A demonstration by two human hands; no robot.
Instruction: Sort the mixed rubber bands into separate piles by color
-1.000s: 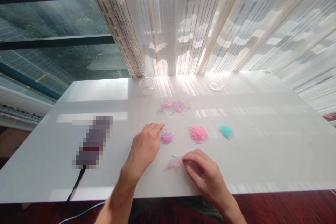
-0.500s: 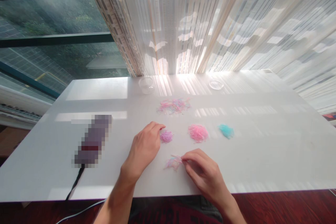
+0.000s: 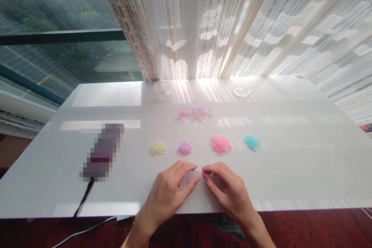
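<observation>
A small mixed pile of thin pastel strips (image 3: 189,177) lies near the table's front edge, partly hidden by my hands. My left hand (image 3: 174,186) curves around its left side, thumb and index finger apart. On the right side, my right hand (image 3: 225,184) pinches at the strips with thumb and fingertips close together. Beyond the hands are separate heaps of strips in a row: pale yellow (image 3: 158,148), purple (image 3: 185,148), pink (image 3: 221,145) and turquoise (image 3: 252,143). A larger mixed heap of strips (image 3: 194,114) lies behind them.
On the white table (image 3: 296,162), a clear round container (image 3: 162,91) and a clear round lid (image 3: 241,90) stand near the back edge. A pixelated dark object (image 3: 103,153) with a black cord lies at left. Curtains (image 3: 197,27) hang behind.
My left hand has moved from beside the purple heap down and right to the small mixed pile, uncovering the yellow heap. The right hand stays at that pile.
</observation>
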